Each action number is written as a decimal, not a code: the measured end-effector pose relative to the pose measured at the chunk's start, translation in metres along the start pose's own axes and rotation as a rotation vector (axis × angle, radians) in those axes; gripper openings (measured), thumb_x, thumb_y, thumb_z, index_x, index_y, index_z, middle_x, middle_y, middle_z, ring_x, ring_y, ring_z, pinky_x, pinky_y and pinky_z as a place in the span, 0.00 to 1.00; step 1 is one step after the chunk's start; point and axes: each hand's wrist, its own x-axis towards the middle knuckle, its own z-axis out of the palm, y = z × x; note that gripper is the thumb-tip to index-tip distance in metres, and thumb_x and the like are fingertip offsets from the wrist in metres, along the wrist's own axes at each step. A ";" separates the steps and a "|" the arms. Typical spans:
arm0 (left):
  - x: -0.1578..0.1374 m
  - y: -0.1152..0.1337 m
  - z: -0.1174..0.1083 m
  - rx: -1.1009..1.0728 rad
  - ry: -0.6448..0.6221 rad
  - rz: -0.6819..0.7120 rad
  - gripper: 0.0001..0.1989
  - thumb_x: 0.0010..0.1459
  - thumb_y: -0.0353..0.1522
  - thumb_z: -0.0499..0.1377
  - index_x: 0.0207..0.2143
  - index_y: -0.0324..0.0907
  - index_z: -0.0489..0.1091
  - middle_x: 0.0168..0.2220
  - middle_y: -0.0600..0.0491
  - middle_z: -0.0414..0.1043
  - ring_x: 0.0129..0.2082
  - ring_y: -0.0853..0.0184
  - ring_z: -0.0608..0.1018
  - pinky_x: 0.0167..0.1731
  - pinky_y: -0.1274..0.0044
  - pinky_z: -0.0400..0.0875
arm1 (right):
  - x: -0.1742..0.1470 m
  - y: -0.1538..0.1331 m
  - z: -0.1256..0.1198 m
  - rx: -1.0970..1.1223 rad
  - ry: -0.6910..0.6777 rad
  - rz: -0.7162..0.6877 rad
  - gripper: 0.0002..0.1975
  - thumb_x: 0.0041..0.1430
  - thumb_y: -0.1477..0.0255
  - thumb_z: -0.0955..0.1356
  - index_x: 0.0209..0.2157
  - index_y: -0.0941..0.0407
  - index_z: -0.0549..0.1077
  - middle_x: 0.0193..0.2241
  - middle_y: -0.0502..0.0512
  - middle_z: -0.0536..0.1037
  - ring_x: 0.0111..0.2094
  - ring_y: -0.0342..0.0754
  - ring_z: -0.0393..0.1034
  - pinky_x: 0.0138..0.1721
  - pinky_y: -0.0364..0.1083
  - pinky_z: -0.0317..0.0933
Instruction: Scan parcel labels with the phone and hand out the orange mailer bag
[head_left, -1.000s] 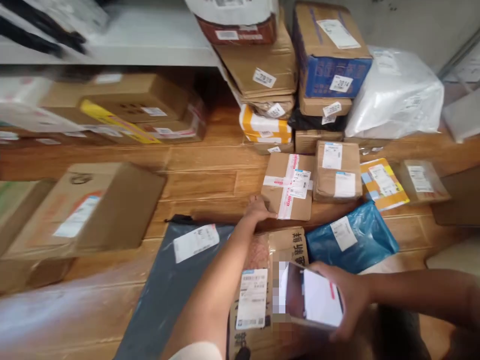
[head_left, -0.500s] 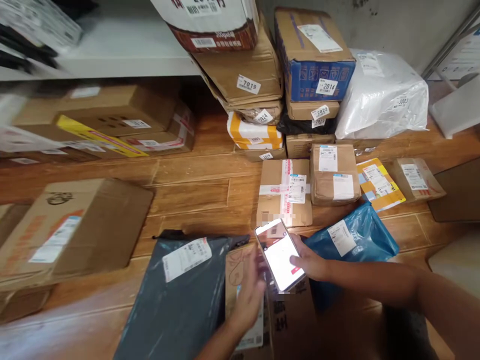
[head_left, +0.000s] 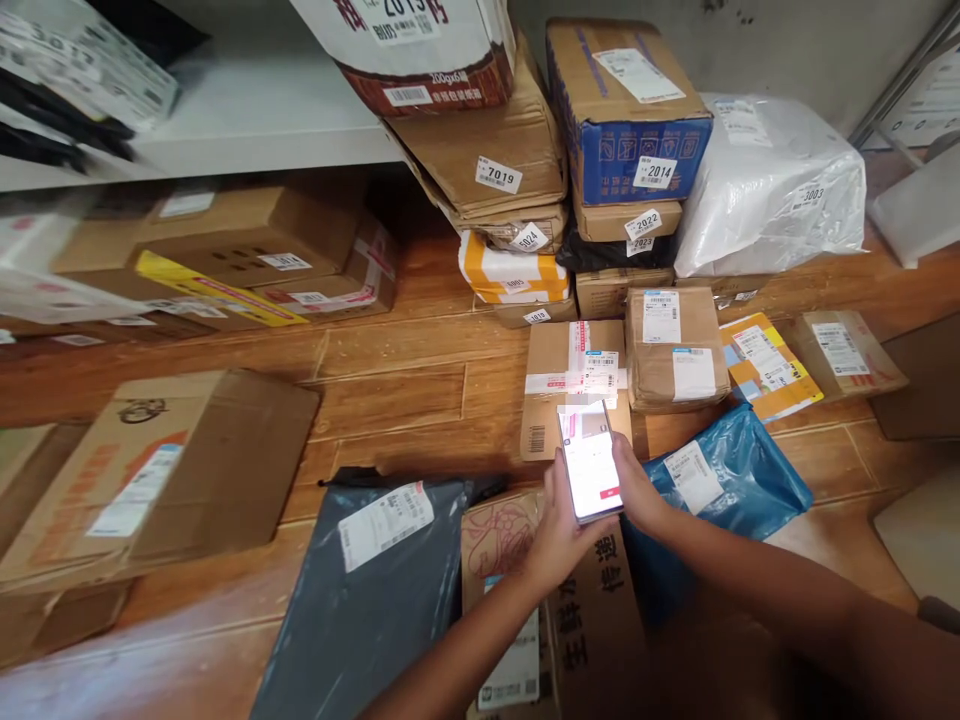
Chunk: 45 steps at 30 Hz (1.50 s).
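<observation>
Between my two hands is a smartphone [head_left: 591, 462] with a bright, mostly white screen and a red button low on it. My left hand [head_left: 559, 530] wraps its lower left side, and my right hand [head_left: 637, 488] grips its right edge. Just beyond the phone's top lies a flat cardboard box [head_left: 541, 420] with pink-and-white tape and a shipping label. Under my forearms are a brown carton [head_left: 589, 640] with dark printed characters and, to its left, a dark grey plastic mailer [head_left: 375, 600]. A blue plastic mailer [head_left: 727, 475] lies right of my right hand.
Stacked parcels stand at the back, including a blue-fronted box [head_left: 637, 160] and a white wrapped package [head_left: 772, 190]. A small taped box [head_left: 675, 380] and a yellow envelope [head_left: 791, 390] lie nearer. A large carton [head_left: 247, 460] sits left, below a grey shelf [head_left: 285, 140] with boxes underneath.
The phone has moved right and slightly up and stands more upright. My left hand has come from beside it to hold it; my right thumb has left the screen for the edge.
</observation>
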 end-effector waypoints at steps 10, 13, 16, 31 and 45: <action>0.050 0.015 -0.012 0.044 -0.033 0.136 0.59 0.58 0.45 0.66 0.72 0.39 0.23 0.66 0.32 0.47 0.70 0.46 0.54 0.68 0.52 0.49 | 0.028 -0.032 0.002 0.096 0.036 -0.128 0.41 0.53 0.36 0.65 0.56 0.52 0.72 0.53 0.58 0.79 0.56 0.57 0.72 0.57 0.55 0.66; 0.053 0.017 -0.013 0.045 -0.039 0.147 0.59 0.58 0.45 0.66 0.72 0.40 0.24 0.65 0.32 0.47 0.69 0.46 0.56 0.68 0.52 0.51 | 0.031 -0.029 0.001 0.138 0.041 -0.101 0.39 0.55 0.38 0.66 0.56 0.52 0.72 0.52 0.58 0.80 0.56 0.57 0.73 0.58 0.56 0.67; 0.054 0.018 -0.012 0.058 -0.025 0.159 0.60 0.57 0.45 0.67 0.72 0.41 0.24 0.65 0.32 0.48 0.69 0.46 0.57 0.68 0.52 0.51 | 0.032 -0.024 0.000 0.147 0.065 -0.098 0.39 0.55 0.38 0.65 0.56 0.51 0.73 0.54 0.57 0.80 0.57 0.58 0.72 0.59 0.56 0.67; 0.056 0.015 -0.009 0.054 0.021 0.205 0.60 0.58 0.48 0.66 0.72 0.40 0.25 0.64 0.33 0.49 0.69 0.46 0.56 0.67 0.55 0.56 | 0.035 -0.030 -0.001 0.128 0.023 -0.092 0.42 0.52 0.36 0.66 0.58 0.51 0.70 0.58 0.58 0.76 0.62 0.59 0.67 0.62 0.57 0.62; 0.034 0.030 -0.015 0.212 0.147 0.297 0.60 0.60 0.47 0.64 0.71 0.47 0.17 0.65 0.32 0.46 0.67 0.43 0.58 0.62 0.53 0.63 | 0.015 -0.062 -0.022 0.108 -0.465 0.064 0.51 0.41 0.75 0.77 0.66 0.45 0.56 0.65 0.53 0.67 0.65 0.56 0.63 0.65 0.57 0.58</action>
